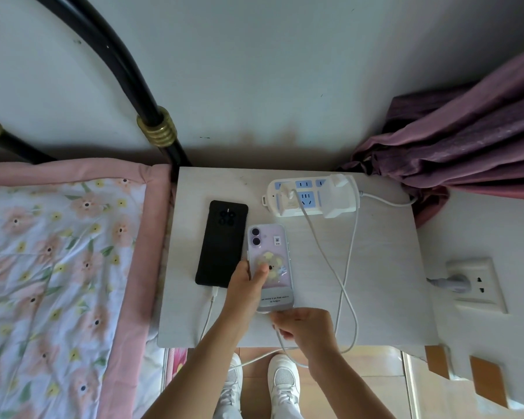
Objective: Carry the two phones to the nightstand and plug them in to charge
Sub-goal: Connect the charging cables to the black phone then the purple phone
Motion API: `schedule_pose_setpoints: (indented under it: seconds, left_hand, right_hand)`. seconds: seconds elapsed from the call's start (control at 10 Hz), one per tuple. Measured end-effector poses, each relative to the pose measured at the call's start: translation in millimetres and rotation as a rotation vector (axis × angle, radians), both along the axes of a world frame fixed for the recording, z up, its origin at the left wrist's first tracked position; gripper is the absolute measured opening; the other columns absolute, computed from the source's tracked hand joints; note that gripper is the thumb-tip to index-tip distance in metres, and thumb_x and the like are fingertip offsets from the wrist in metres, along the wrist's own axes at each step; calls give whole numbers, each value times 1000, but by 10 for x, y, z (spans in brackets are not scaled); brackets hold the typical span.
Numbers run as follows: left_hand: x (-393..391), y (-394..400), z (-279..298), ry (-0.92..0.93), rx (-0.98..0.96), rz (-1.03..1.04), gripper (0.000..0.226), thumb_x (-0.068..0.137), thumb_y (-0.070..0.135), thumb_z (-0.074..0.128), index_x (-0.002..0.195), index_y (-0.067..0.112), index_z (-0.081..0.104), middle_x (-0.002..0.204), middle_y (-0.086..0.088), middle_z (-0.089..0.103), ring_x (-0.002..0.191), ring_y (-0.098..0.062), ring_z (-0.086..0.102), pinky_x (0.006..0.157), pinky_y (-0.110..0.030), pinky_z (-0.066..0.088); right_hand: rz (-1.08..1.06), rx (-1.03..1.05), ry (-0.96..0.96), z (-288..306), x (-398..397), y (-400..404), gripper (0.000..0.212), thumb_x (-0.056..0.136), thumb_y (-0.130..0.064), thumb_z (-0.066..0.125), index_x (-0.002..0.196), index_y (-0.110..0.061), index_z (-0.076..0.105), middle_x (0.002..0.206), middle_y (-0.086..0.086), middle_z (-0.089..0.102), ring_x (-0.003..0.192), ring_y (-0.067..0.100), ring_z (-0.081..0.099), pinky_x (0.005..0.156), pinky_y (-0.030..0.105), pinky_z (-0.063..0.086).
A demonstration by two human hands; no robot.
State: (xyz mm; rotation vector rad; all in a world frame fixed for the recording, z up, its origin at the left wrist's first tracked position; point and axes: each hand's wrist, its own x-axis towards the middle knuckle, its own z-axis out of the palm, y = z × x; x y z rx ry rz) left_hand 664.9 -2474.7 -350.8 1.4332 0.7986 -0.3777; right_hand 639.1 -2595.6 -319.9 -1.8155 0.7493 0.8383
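While flat on nightstand: purple phone under left hand's grasp, right hand pinched closed around white cable at its base.

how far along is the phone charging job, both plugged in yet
Both phones lie on the nightstand. The black phone has a white cable at its bottom edge, so it looks done. The left hand steadies the purple phone while the right hand works a cable at its bottom end; whether the plug is seated is hidden.

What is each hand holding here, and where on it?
Left hand grips the purple phone by its left edge; right hand pinches the cable at its bottom end.
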Motion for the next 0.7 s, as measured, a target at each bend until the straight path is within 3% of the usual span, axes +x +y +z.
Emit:
schedule_pose_setpoints:
  seconds: [0.2,0.3,0.4,0.6,0.7]
  left_hand:
    - [131,-47,32,-18,500,-409,33,94,43,44,97,11,53,82,-2,58,73,-17,57,55,-23,40]
    - [142,-23,73,-37,945,-678,49,95,55,31,90,13,57,72,1,56,66,-14,51,51,-24,34]
    - [201,28,130,-15,1151,-913,59,96,55,24,84,10,62,69,-2,51,66,-16,47,54,-26,35]
    - [193,44,199,-29,1212,-1041,52,100,45,26,89,10,63,71,-4,50,67,-16,47,57,-26,36]
    - [279,92,304,-95,1244,-990,40,100,40,33,98,11,60,83,-6,60,76,-18,55,59,-26,37]
  right_hand:
    - [-164,-93,-71,-63,-79,103,21,63,-13,88,62,-11,67,53,8,70,48,19,61,63,36,55]
    - [-100,-156,-146,-87,-60,127,30,63,-13,86,64,-11,56,51,6,68,42,16,57,53,29,47]
    - [9,-204,-185,-141,-33,105,34,65,-14,83,63,-14,49,53,6,68,42,14,57,52,34,51]
    - [277,-297,-183,-200,72,6,41,63,-39,82,58,-21,45,56,3,67,56,23,66,58,37,55]
    - [439,-372,-189,-85,196,43,34,67,-48,77,69,-25,51,78,-2,71,73,20,68,60,29,49]
